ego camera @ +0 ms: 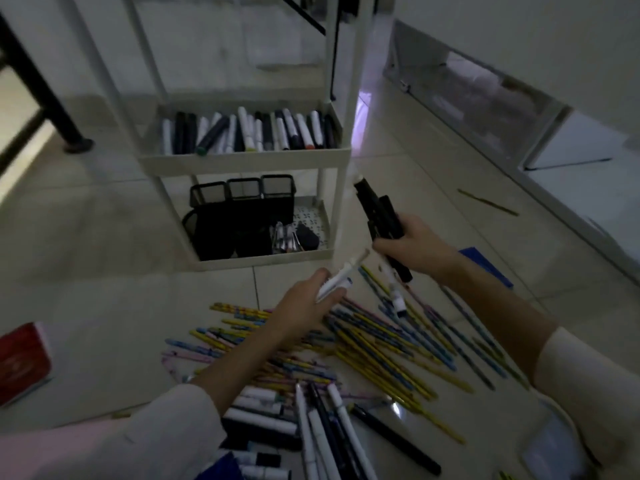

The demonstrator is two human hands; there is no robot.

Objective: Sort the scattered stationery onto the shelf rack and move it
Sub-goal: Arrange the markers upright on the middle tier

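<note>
A white shelf rack (242, 161) stands on the tiled floor ahead. Its middle tray holds several black and white markers (249, 133). The bottom tray carries black mesh pen holders (239, 216). My right hand (412, 244) grips a bundle of black markers (381, 216) just right of the rack. My left hand (308, 303) holds white markers (341, 275) in front of the bottom tray. Many yellow and blue pencils (381, 344) lie scattered on the floor below both hands. More markers (287, 420) lie near my left sleeve.
A red book (24, 358) lies at the left. Right of my right wrist lies a blue book (491, 265). A black table leg (41, 91) stands at far left. A low glass panel (485, 102) runs along the right wall, with one stray pencil (488, 202) near it.
</note>
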